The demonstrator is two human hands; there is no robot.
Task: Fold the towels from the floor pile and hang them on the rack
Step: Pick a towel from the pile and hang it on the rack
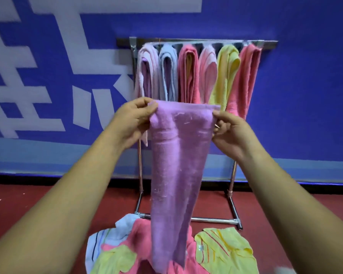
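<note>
A blue wall (305, 95) with white characters stands behind the metal rack (196, 41) on the red floor (28, 204). Six folded towels (188, 76) hang side by side over the rack's top bar. Below you, the floor pile (226, 252) of pink, yellow and blue towels lies just before the rack's base. The purple towel (176, 165) hangs lengthwise above the pile, with your left hand (133, 119) and right hand (230, 133) each pinching one top corner.

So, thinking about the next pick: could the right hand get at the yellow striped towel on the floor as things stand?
Probably not yet: the right hand pinches the purple towel. The yellow striped towel itself lies uncovered, low beneath that hand.
</note>
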